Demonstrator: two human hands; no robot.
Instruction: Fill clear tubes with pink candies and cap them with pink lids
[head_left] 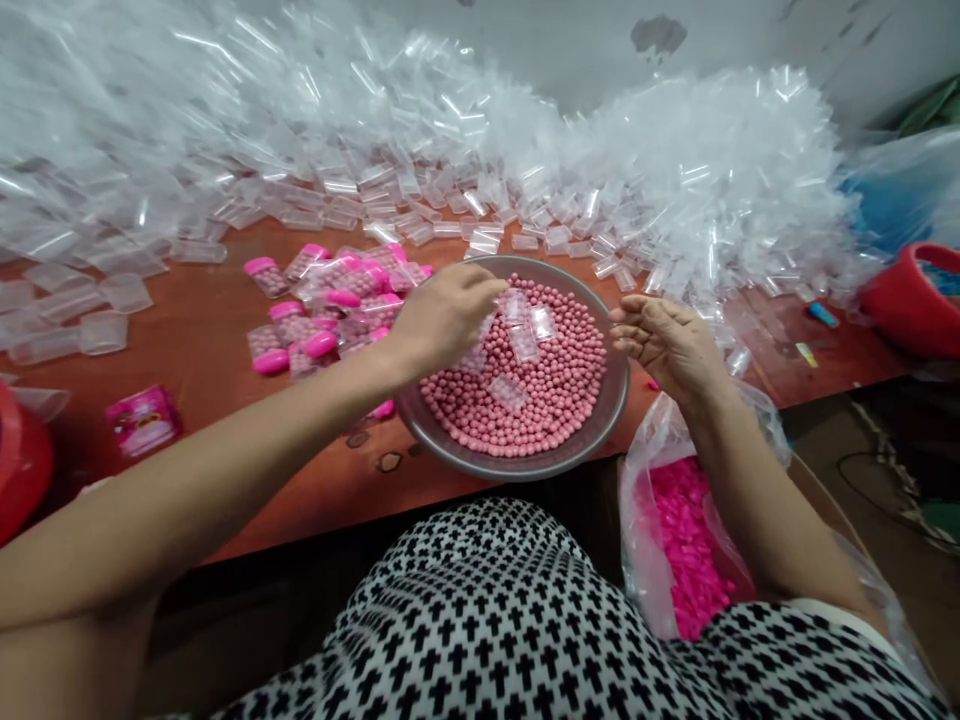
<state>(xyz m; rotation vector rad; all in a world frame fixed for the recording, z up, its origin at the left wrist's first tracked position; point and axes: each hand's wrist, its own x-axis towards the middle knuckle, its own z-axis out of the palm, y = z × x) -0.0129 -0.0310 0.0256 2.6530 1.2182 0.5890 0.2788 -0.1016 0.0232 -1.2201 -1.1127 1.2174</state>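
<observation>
My left hand is over the left side of a grey basin, its fingers closed. Clear plastic shows right beneath them, seemingly a small container in the grip, partly hidden by the hand. Pink beads fill much of the basin, and several small clear containers lie on top of them. Just past the basin's right rim, my right hand hovers with curled fingers, thumb against them; whatever they may hold is too small to make out. Left of the basin lies a pile of bead-filled containers with pink caps.
A large heap of clear containers spans the back of the reddish table. Below my right forearm, a plastic bag holds pink caps. Red tubs stand at both sides. A pink packet lies at left.
</observation>
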